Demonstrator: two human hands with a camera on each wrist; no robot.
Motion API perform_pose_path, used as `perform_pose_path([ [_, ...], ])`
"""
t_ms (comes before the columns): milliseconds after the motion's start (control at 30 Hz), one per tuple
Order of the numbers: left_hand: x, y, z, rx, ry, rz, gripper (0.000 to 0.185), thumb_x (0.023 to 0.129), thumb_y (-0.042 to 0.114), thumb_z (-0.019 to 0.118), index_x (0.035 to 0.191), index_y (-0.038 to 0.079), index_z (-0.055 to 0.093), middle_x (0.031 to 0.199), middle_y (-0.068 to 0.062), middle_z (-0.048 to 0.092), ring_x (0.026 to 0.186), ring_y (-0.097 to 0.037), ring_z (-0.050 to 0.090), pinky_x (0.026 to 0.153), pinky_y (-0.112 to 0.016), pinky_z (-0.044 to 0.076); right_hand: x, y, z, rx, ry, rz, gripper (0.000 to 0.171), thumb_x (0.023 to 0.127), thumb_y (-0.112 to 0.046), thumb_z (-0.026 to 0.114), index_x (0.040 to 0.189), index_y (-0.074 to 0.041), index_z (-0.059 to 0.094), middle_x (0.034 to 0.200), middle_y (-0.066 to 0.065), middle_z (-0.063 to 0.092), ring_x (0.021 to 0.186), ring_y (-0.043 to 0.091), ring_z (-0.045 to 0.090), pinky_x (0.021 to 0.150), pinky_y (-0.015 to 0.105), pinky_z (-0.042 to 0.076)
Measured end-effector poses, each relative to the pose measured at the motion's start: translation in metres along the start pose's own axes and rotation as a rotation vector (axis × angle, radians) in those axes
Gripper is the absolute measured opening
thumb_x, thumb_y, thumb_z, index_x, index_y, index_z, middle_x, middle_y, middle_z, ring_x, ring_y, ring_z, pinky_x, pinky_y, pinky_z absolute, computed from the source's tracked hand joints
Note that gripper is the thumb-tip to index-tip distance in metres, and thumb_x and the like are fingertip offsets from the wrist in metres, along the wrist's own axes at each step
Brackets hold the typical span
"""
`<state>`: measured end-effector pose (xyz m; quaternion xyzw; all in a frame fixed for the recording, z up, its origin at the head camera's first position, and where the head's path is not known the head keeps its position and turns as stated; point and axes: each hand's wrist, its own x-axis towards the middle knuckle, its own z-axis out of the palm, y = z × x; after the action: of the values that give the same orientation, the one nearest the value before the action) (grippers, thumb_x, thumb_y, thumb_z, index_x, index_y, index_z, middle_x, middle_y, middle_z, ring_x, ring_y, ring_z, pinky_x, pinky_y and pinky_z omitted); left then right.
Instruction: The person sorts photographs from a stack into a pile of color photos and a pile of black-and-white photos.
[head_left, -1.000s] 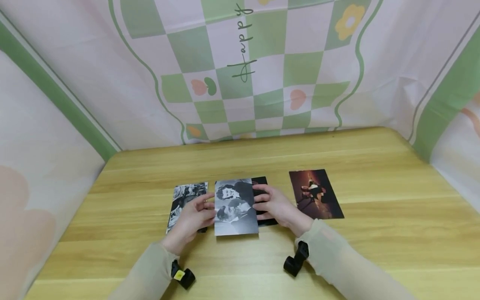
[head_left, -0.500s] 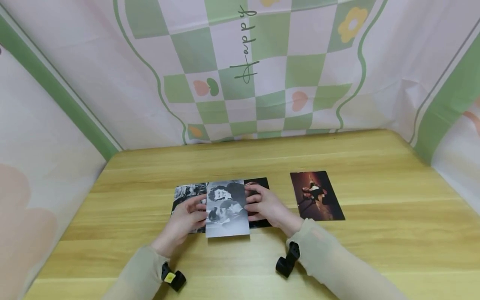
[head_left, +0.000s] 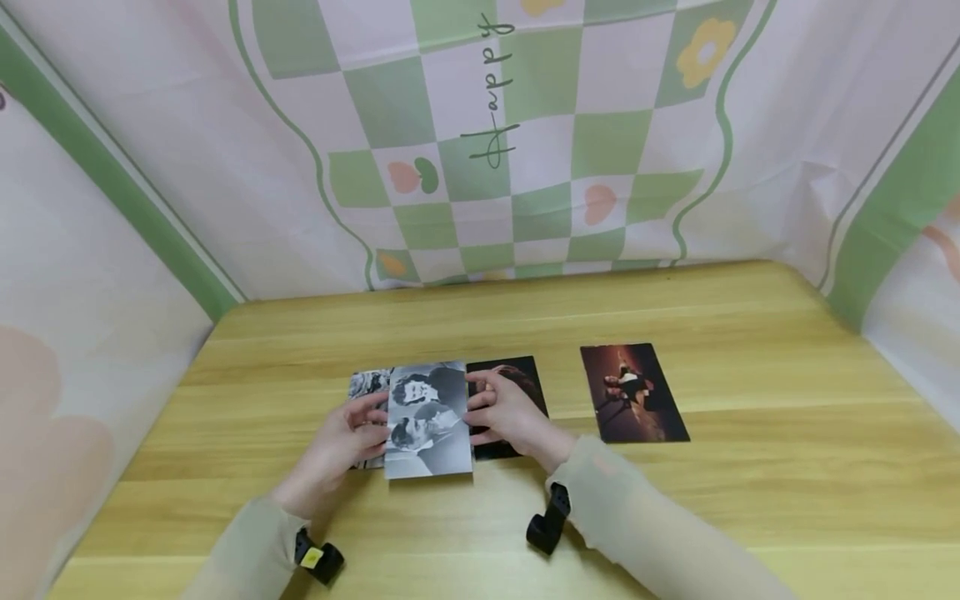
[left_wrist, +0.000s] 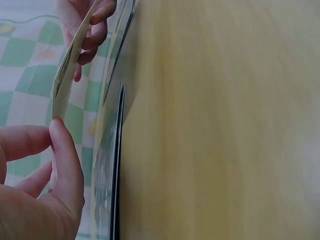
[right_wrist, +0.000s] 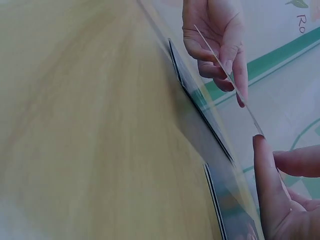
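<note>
A black-and-white photo of two people (head_left: 427, 421) is held just above the table between both hands. My left hand (head_left: 337, 446) pinches its left edge between thumb and finger; the left wrist view shows the photo (left_wrist: 68, 75) raised off the wood. On the opposite edge, my right hand (head_left: 513, 417) grips with thumb and fingers, as the right wrist view also shows for the right hand (right_wrist: 282, 192). Beneath it at left lies another black-and-white photo (head_left: 369, 383), mostly covered. A dark photo (head_left: 528, 379) lies partly under the right hand.
Farther right, a reddish-brown colour photo (head_left: 636, 392) lies flat and apart on the wooden table (head_left: 787, 400). In the left wrist view, the left photos (left_wrist: 116, 175) show stacked edges. A checkered cloth (head_left: 540, 150) hangs behind the table.
Both hands have carried the held photo leftward, so it now covers more of the left photo and exposes more of the dark one. The colour photo at right stays put.
</note>
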<state>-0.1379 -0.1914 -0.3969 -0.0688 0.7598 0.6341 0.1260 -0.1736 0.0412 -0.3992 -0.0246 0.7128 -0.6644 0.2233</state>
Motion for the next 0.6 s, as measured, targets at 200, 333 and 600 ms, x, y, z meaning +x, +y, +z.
perform_pose_path([
  [200, -0.003, -0.001, -0.006, 0.035, -0.006, -0.002, 0.058, 0.087, -0.009, 0.055, 0.142, 0.000, 0.038, 0.104, -0.008, 0.055, 0.077, -0.010, 0.056, 0.066, -0.019, 0.055, 0.002, 0.000, 0.006, -0.012, -0.019, -0.012, 0.059, 0.086, 0.012, 0.056, 0.140, -0.007, 0.040, 0.091, 0.012, 0.057, 0.076, 0.017, 0.061, 0.062, 0.037, 0.061],
  [333, -0.003, -0.001, -0.009, 0.040, -0.002, -0.006, 0.059, 0.087, -0.009, 0.055, 0.142, 0.001, 0.038, 0.103, -0.008, 0.055, 0.077, -0.010, 0.056, 0.066, -0.019, 0.056, 0.004, 0.000, 0.011, -0.025, -0.004, -0.004, 0.059, 0.086, 0.012, 0.057, 0.139, -0.008, 0.041, 0.092, 0.012, 0.057, 0.076, 0.018, 0.061, 0.060, 0.035, 0.061],
  [600, -0.003, 0.000, -0.020, 0.077, -0.009, -0.010, 0.060, 0.087, -0.009, 0.054, 0.143, -0.002, 0.034, 0.105, -0.009, 0.054, 0.079, -0.011, 0.057, 0.068, -0.019, 0.056, 0.010, -0.002, 0.020, -0.031, -0.012, 0.000, 0.059, 0.085, 0.012, 0.058, 0.139, -0.007, 0.041, 0.094, 0.015, 0.058, 0.076, 0.019, 0.062, 0.061, 0.035, 0.061],
])
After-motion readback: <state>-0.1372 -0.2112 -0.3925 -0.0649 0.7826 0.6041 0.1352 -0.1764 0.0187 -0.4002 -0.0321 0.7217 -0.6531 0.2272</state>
